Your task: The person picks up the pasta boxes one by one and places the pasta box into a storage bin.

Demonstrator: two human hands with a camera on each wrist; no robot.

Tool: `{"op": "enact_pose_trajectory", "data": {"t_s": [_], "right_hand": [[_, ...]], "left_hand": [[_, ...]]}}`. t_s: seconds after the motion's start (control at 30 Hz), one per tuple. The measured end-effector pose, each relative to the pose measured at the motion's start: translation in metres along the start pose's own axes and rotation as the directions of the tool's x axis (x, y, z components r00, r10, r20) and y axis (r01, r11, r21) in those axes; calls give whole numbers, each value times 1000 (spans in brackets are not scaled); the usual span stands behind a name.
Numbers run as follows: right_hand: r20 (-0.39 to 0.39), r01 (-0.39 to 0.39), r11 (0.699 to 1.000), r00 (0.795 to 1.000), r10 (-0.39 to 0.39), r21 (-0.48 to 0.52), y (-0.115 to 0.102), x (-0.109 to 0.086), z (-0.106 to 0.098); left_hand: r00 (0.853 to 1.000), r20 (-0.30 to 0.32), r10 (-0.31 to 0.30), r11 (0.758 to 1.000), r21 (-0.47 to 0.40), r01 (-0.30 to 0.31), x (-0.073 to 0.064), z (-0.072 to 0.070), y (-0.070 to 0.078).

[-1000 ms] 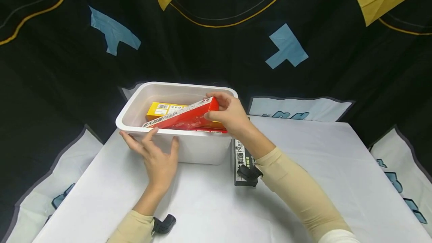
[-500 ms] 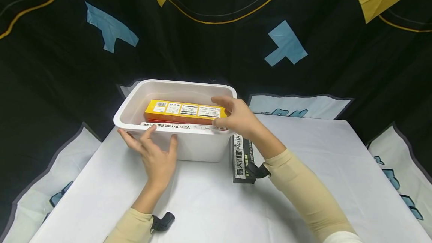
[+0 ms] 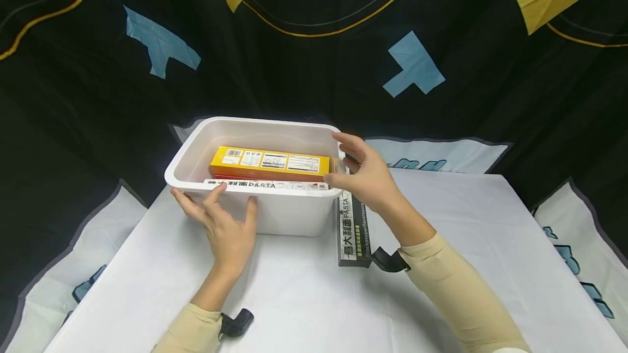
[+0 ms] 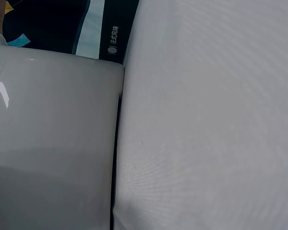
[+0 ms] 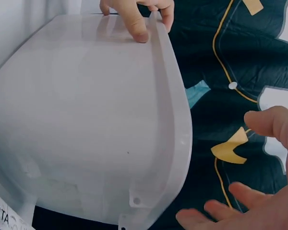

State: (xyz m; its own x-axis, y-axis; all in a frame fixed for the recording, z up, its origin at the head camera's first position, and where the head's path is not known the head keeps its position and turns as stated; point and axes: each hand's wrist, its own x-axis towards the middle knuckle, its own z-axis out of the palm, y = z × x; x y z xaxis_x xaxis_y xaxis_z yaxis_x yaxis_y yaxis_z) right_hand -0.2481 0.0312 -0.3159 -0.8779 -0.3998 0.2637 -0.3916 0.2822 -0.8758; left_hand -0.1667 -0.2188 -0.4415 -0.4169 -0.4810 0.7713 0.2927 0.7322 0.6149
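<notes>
A white plastic bin (image 3: pixel 296 217) stands on the table with pasta boxes inside. A yellow box (image 3: pixel 270 160) lies across it, and a red-and-white pasta box (image 3: pixel 275 184) rests along the near wall, mostly hidden by the rim. My left hand (image 3: pixel 229 233) is against the bin's front wall, fingers spread, one fingertip over the rim. In the right wrist view its thumb (image 5: pixel 140 34) presses the outer wall. At the bin's right end my right hand (image 3: pixel 370 176) is spread with nothing held, its thumb tip overlapping the near corner.
A black pasta box (image 3: pixel 352 233) lies lengthwise on the white-covered table (image 3: pixel 441 206), against the bin's right side. Behind the table hangs a black cloth (image 3: pixel 304 80) with blue and yellow shapes. Each wrist wears a black mount (image 3: pixel 390 260).
My right hand let go of the red pasta box, which dropped from a tilt to lie flat along the near wall. The hand then withdrew right, past the rim. My left hand stayed put.
</notes>
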Motion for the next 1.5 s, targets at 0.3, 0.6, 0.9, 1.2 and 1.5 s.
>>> {"op": "enact_pose_trajectory", "data": {"t_s": [0.3,0.6,0.9,1.2,1.5], "right_hand": [[-123,15,1000,992,-15,-2,5,-23,-14],[-140,27,999,990,-30,-26,23,-44,-21],[-121,-102,994,988,97,-34,47,-62,-25],[-56,-283,959,958,282,-7,67,-78,-12],[-53,-334,927,943,330,-173,88,-92,9]], "left_hand": [[1000,-1,0,1000,-1,0,0,1,-2],[1000,-3,1,1000,-9,-1,0,1,-2],[1000,3,0,1000,-7,0,0,1,-2],[1000,5,-5,1000,-11,5,0,1,-3],[1000,3,-5,1000,-3,5,-1,1,-2]]}}
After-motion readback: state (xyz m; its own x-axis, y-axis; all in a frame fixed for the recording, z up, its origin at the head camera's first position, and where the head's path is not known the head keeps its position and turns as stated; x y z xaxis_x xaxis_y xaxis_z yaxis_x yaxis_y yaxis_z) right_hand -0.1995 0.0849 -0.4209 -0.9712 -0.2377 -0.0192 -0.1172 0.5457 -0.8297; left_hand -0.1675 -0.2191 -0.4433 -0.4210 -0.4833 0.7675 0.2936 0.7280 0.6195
